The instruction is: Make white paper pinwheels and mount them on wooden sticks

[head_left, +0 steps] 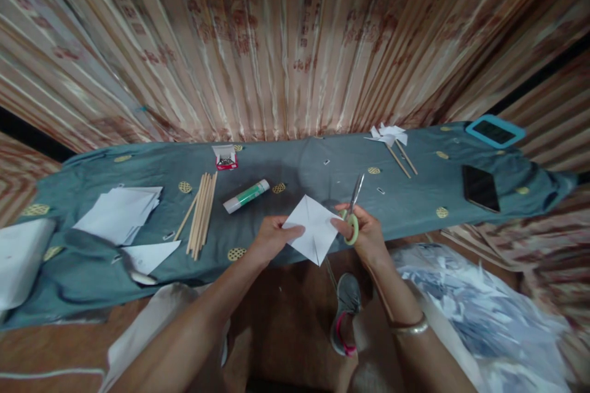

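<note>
A white square of paper, turned corner-up, shows lines running in from its corners; I cannot tell whether each is a cut or a crease. My left hand pinches its left corner, thumb on top. At the opposite corner my right hand has its thumb on the paper. That same hand also grips scissors with pale green handles, their blades pointing up and away. Left of the paper, a green and white glue stick lies on the cloth.
On the green tablecloth lie wooden sticks, a paper stack, an open red box of small metal pieces, paper pinwheels on sticks, a phone and a blue-framed device. A plastic bag of scraps stands right.
</note>
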Tool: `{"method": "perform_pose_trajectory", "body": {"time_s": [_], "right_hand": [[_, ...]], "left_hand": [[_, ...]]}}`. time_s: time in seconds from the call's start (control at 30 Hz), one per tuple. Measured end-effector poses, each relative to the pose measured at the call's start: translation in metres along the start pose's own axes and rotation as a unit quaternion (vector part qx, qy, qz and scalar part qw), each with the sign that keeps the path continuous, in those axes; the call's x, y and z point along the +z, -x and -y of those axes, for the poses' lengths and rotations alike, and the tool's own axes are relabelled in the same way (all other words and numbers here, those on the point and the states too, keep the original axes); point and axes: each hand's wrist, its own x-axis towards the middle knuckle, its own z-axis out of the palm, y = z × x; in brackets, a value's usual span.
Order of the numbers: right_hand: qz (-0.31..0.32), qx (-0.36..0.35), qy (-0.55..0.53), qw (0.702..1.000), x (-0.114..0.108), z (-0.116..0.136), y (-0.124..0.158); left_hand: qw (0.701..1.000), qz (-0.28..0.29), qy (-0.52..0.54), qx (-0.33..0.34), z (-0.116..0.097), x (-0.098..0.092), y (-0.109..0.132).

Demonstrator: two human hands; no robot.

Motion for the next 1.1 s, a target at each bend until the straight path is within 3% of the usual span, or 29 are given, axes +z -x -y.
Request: {"method": "perform_pose_trajectory", "body": {"time_s": [0.2,0.53,1.1], "right_hand": [[0.008,-0.001,-0.001,1.0,0.001,0.0,-0.001],[-0.032,0.012,0.004,0.999,-0.003,0.004,-0.001],[-0.062,-0.003,0.005,0.998,-0.009,0.002,-0.004]], "left_hand": [[1.0,-0.007,0.004,-0.001,0.001,0.001,-0.001],[1.0,0.002,0.004,0.001,0.0,-0.001,0.001],[0.997,-0.014,-0.064,0.038,-0.009,-0.013,0.002]]}}
